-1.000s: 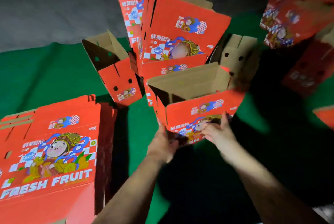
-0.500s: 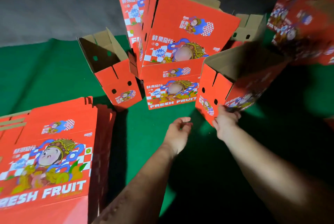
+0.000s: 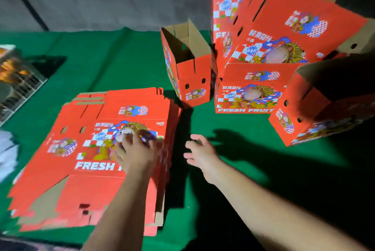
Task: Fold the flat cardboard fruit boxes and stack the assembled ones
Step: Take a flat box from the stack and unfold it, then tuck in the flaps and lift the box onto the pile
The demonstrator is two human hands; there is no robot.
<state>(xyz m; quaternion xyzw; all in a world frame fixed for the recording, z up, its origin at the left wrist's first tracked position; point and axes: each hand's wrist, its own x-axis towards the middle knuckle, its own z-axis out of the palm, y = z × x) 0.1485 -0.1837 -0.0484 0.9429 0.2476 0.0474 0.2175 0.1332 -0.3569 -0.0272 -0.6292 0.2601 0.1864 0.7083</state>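
Now that the assembled box (image 3: 322,108) is standing released at the right of the green surface (image 3: 121,58), beside the other folded boxes (image 3: 261,68), we are turning back to the stack of flat boxes (image 3: 91,159) at the left. Our left hand (image 3: 136,153) is pressing on the top sheet with fingers spread, clamping nothing, while our right hand (image 3: 200,153), which was at the box half a second ago, is hovering open just beside the stack's right edge, fingers apart. We are judging that 1 cycle is finishing and the next is starting: lifting a fresh flat sheet for folding.
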